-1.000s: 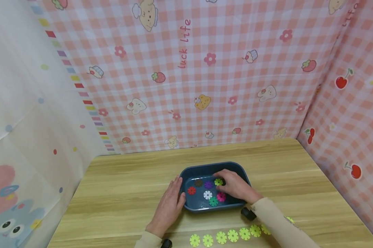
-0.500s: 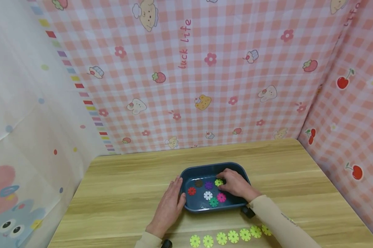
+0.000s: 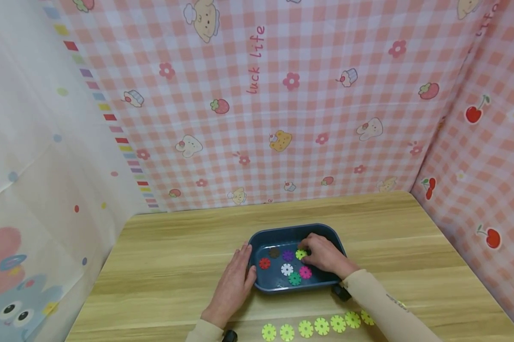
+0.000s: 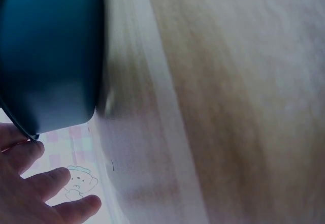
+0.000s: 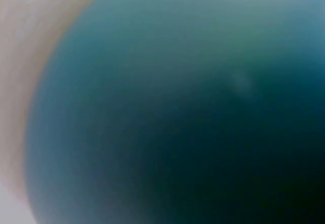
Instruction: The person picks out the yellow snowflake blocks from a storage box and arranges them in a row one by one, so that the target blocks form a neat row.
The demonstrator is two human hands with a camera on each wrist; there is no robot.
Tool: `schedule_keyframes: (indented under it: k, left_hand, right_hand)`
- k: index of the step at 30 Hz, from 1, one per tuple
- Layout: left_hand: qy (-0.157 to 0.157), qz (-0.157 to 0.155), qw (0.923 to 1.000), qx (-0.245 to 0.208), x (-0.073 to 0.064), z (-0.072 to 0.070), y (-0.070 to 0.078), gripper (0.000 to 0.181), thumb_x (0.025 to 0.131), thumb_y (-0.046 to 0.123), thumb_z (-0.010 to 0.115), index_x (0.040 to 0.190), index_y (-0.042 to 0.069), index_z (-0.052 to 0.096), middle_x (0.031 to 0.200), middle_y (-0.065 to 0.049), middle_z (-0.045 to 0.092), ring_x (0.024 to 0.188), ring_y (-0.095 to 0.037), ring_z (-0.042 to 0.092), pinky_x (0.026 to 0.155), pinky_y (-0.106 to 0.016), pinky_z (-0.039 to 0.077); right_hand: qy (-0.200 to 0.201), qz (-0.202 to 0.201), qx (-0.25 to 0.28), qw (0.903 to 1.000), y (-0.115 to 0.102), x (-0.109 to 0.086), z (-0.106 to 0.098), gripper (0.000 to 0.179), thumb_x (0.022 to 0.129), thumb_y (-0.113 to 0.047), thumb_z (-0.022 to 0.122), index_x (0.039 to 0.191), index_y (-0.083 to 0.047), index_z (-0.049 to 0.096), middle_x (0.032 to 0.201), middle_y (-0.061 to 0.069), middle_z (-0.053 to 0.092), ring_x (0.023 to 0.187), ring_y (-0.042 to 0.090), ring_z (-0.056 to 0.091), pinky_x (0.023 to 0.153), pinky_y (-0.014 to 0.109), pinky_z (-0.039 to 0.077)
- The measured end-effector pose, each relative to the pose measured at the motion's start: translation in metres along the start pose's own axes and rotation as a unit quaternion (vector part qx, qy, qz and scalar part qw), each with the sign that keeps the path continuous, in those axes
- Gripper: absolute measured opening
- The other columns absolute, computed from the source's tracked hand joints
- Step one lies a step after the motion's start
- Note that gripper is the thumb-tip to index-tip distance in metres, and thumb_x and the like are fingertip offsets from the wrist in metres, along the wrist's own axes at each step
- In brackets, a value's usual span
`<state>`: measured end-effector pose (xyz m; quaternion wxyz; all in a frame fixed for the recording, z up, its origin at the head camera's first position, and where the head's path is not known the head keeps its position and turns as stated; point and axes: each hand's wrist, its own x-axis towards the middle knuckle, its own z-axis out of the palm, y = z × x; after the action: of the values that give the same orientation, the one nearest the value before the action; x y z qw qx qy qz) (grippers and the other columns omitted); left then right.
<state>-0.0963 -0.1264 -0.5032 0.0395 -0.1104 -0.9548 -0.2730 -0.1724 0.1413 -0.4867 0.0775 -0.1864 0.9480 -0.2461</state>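
Observation:
A dark blue tray (image 3: 278, 237) stands on the table with several toothed plastic discs in it: red (image 3: 264, 263), brown (image 3: 274, 252), purple (image 3: 287, 255), white (image 3: 287, 270), green (image 3: 294, 279) and pink (image 3: 305, 272). My left hand (image 3: 231, 284) rests against the tray's left side, fingers extended along the rim. In the left wrist view its spread fingertips (image 4: 84, 209) lie by the tray's corner. Reaching inside from the right, my right hand (image 3: 326, 255) pinches a yellow-green disc (image 3: 301, 254) at the tray floor; the fingers partly cover it. The right wrist view is a blur of dark blue.
A row of yellow-green discs (image 3: 322, 326) lies along the table's near side, partly covered by my right sleeve (image 3: 382, 299). Behind the wooden table (image 3: 167, 266) hangs a pink checked cloth (image 3: 248, 118); further patterned cloths flank it.
My right fingers have closed in on the yellow-green disc in the tray, and it shows slightly less now. The left hand has stayed at the tray's side.

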Motion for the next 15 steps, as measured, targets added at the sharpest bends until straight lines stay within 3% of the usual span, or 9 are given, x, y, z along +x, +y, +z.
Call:
schedule_keyframes:
  k: [10, 15]
  left_hand:
    - [0.003, 0.001, 1.0000, 0.002, 0.0001, 0.0002, -0.0002, 0.058, 0.108, 0.028, 0.053, 0.158, 0.002, 0.040, 0.165, -0.015, 0.036, 0.151, -0.039, 0.035, 0.120, -0.056, 0.033]
    - [0.000, -0.001, 1.0000, 0.000, 0.0003, -0.0002, 0.0002, 0.058, 0.108, 0.027, 0.054, 0.158, 0.002, 0.040, 0.165, -0.015, 0.036, 0.151, -0.039, 0.034, 0.120, -0.057, 0.033]
  right_hand:
    - [0.016, -0.018, -0.018, 0.9996, -0.0023, -0.0034, -0.0012, 0.024, 0.087, -0.014, 0.084, 0.107, -0.003, 0.076, 0.101, 0.006, 0.066, 0.089, 0.019, 0.059, 0.087, 0.044, 0.056]
    - [0.015, -0.007, -0.004, 0.9999, -0.0028, -0.0043, -0.0021, 0.026, 0.089, -0.017, 0.082, 0.111, -0.005, 0.075, 0.104, 0.005, 0.069, 0.090, 0.017, 0.059, 0.089, 0.044, 0.057]
